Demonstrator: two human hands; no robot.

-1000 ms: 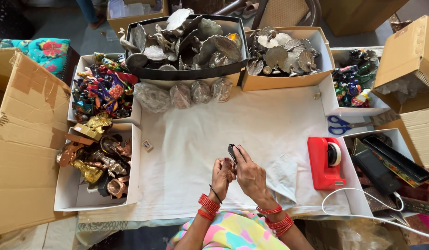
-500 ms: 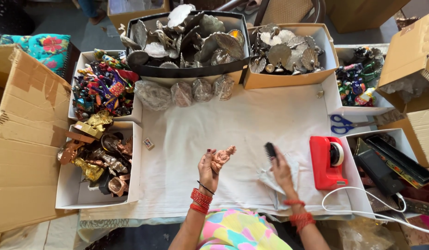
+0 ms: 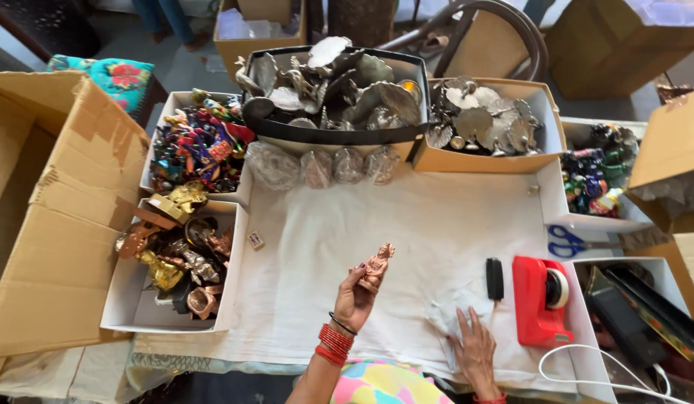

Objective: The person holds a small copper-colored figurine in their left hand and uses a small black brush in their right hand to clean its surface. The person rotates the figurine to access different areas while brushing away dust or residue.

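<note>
Item: small copper-coloured figurine (image 3: 376,267), held upright above the white-clothed desk (image 3: 339,224), left hand (image 3: 356,298) fingers closed round its lower half. Likely cast metal: stiff, weighty for its size, smooth; best held at the base. Right hand (image 3: 476,346), at 4 o'clock, lies flat and open on a white cloth (image 3: 450,314); black brush (image 3: 494,279) just beyond.

Copper-brown figurine (image 3: 376,267) at centre; black brush (image 3: 494,279) at three o'clock beside a red tape dispenser (image 3: 538,299). Blue-handled scissors (image 3: 568,242) at two o'clock. White cloth (image 3: 407,247) underneath. Red bangles (image 3: 333,345) at six. Turquoise floral cushion (image 3: 115,76) at ten o'clock. Silvery-grey metal pieces (image 3: 339,82) at twelve.
</note>
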